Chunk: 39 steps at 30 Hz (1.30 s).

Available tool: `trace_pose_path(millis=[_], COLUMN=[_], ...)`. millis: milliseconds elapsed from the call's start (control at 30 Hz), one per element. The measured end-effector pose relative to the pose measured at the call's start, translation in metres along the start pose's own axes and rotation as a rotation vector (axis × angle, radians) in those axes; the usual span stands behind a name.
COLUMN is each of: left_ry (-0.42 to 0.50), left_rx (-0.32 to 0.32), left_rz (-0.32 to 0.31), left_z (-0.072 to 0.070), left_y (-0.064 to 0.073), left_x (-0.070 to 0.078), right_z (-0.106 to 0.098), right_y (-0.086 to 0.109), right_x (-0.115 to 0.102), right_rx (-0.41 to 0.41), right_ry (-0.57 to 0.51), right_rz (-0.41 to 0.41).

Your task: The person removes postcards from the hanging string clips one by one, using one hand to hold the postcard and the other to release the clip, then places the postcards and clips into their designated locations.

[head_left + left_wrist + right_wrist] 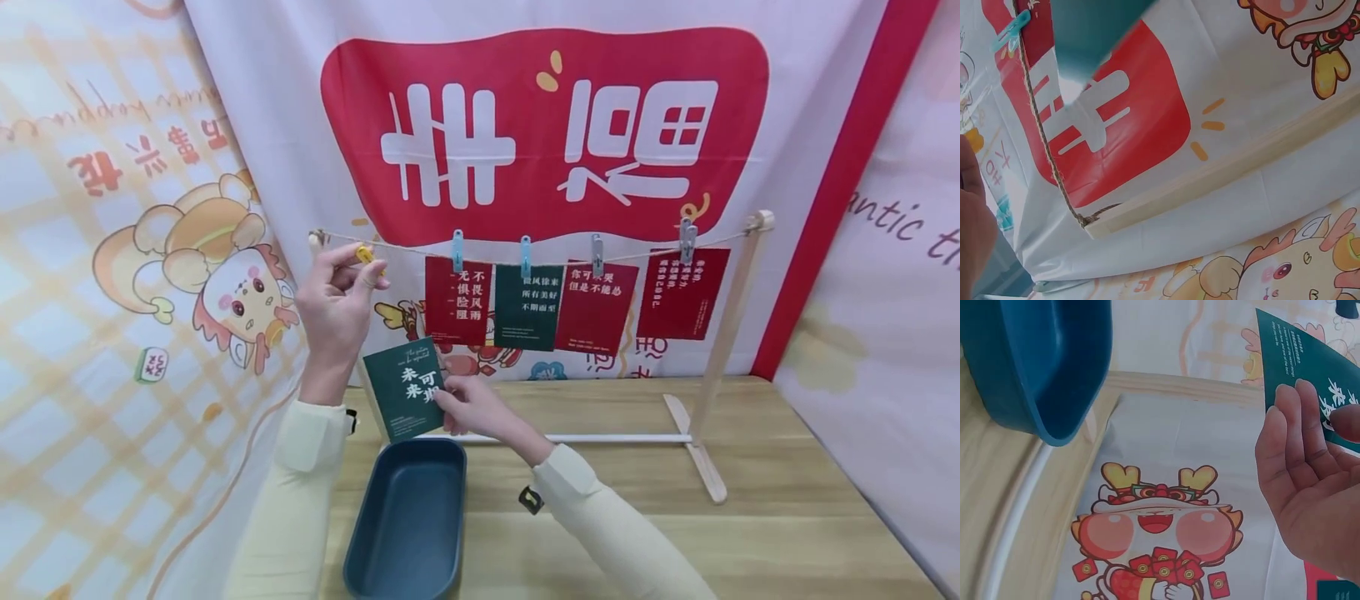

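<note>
Between the thumb and fingers of my left hand (337, 292) is a small yellow clip (365, 254), held close to the left end of the twine (405, 247). In my right hand (480, 408) I pinch a dark green card (401, 392) with white lettering by its right edge, below the twine and over the far end of the blue bin. The right wrist view shows the green card (1291, 356) between thumb and fingers. Only part of the left hand (975, 231) enters the left wrist view, and its clip is hidden there.
On the twine hang red cards (459, 312) and a green card (525, 321), held by blue and grey clips (597, 254). A wooden frame (723, 350) carries the twine. The deep blue bin (408, 517) stands on the wooden table (600, 533). A printed cloth (547, 125) hangs behind.
</note>
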<state>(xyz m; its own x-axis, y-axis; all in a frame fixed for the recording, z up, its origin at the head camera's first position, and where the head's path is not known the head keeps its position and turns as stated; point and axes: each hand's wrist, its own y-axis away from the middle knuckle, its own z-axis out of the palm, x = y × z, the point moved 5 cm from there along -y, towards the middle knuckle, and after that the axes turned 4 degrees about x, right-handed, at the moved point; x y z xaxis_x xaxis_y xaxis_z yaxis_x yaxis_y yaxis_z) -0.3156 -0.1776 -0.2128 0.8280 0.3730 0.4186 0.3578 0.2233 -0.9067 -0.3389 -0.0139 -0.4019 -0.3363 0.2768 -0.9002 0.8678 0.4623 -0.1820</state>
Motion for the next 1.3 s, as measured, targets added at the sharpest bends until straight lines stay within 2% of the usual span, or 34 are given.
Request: trace_pose_path(millis=[133, 267, 367, 533, 633, 767, 900, 1133, 1300], left_ry=[0.004, 0.036, 0.052, 0.029, 0.045, 0.123, 0.163, 0.136, 0.121], left_rx=[-0.012, -0.022, -0.023, -0.042, -0.053, -0.047, -0.040, -0.057, -0.103], left_rz=[-0.072, -0.112, -0.148, -0.221, -0.244, -0.252, -0.266, -0.345, -0.352], left_z=[-0.005, -0.010, -0.013, -0.017, -0.019, -0.021, -0.025, -0.036, -0.043], left_y=[0.006, 0.012, 0.017, 0.027, 0.032, 0.037, 0.045, 0.060, 0.070], left_x=[-0.001, -0.003, -0.006, -0.008, -0.009, -0.009, -0.011, -0.020, -0.025], right_z=[-0.004, -0.006, -0.008, -0.011, -0.012, -0.014, -0.016, -0.020, -0.026], right_y=[0.008, 0.015, 0.023, 0.035, 0.038, 0.044, 0.052, 0.062, 0.074], right_x=[0.004, 0.009, 0.012, 0.019, 0.022, 0.022, 0.023, 0.031, 0.040], right_rx=[0.012, 0.041, 0.059, 0.088, 0.103, 0.110, 0.120, 0.159, 0.200], right_ry=[-0.037, -0.062, -0.101, -0.178, -0.194, -0.207, -0.207, -0.208, -0.216], right_rz=[0.000, 0.001, 0.029, 0.080, 0.071, 0.056, 0.059, 0.095, 0.137])
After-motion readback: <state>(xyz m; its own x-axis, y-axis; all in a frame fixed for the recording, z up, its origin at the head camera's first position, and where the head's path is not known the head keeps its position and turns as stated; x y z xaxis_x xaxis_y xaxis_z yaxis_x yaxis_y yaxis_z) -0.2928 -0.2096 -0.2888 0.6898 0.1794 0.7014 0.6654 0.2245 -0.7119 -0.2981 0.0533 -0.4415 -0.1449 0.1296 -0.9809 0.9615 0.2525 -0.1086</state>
